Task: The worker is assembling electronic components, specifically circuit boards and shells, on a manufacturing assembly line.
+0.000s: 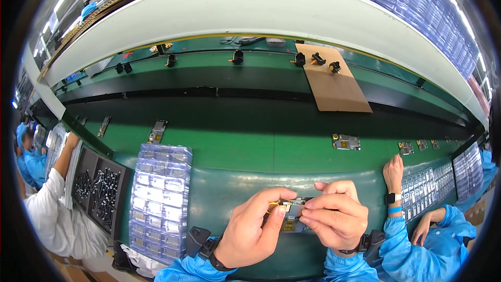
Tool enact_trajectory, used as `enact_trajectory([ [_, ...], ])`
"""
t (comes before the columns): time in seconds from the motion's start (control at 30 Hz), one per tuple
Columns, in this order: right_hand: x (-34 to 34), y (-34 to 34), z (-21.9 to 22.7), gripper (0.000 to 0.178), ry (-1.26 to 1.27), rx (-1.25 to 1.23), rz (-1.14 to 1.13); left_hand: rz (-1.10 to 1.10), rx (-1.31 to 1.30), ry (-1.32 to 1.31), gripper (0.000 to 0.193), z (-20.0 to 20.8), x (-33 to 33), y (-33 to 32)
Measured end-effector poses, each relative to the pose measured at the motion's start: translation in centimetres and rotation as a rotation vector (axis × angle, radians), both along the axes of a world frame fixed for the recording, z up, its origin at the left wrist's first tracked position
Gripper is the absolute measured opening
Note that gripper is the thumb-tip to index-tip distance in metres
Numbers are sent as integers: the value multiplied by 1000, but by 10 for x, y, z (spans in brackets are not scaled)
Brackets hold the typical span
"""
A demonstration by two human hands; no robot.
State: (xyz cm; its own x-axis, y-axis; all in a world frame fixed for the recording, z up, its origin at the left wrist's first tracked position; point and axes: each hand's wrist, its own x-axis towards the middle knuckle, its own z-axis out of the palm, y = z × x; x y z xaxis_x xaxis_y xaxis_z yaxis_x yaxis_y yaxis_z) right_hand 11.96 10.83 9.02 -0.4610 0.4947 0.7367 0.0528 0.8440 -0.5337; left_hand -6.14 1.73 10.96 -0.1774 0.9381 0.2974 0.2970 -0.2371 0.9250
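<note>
The dark circuit board is up between the two hands, above the near part of the green work surface, and everything hangs on its place between the fingertips: it lies to the right of the left hand and to the left of the right hand. Neither hand is plainly nearer, as both touch it. The left hand is nearly closed, thumb and forefinger pinching the board's far left corner, where a thin yellow strip shows between them. The right hand is bent in at the wrist, its thumb and fingertips drawn together on the board's right side — whether they also grip some small piece there, I cannot tell. The fingers cover both ends, so the board's long axis cannot be read with confidence; gold contacts face up on its near left part. Well to the left stands a clear plastic tray of small parts, its long side running near to far. Beyond the hands, a similar board lies on the far green strip — far and to the right, its long side running left to right.
</note>
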Motion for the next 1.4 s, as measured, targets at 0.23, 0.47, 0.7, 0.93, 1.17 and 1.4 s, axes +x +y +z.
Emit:
enact_trajectory([
  [0.23, -2, 0, -2, 29, 14, -18, 5, -118, -31, -104, 37, -6, -6, -1],
  [0.47, -1, -4, -2, 32, -6, 19, -11, -72, -80, -185, 41, -10, -3, -2],
  [0.7, 0, -3, -5, 32, -4, 9, 8, -96, -51, -175, 41, -10, -6, -2],
  [0.93, -1, -4, -6, 32, -4, 23, -14, -98, -62, -169, 40, -8, -6, -4],
  [1.17, -2, -4, -6, 33, 1, 9, -24, -86, -87, -180, 40, -7, -5, -5],
  [1.4, -4, -4, -6, 33, -11, 6, -27, -73, -51, -144, 40, -9, -6, -4],
])
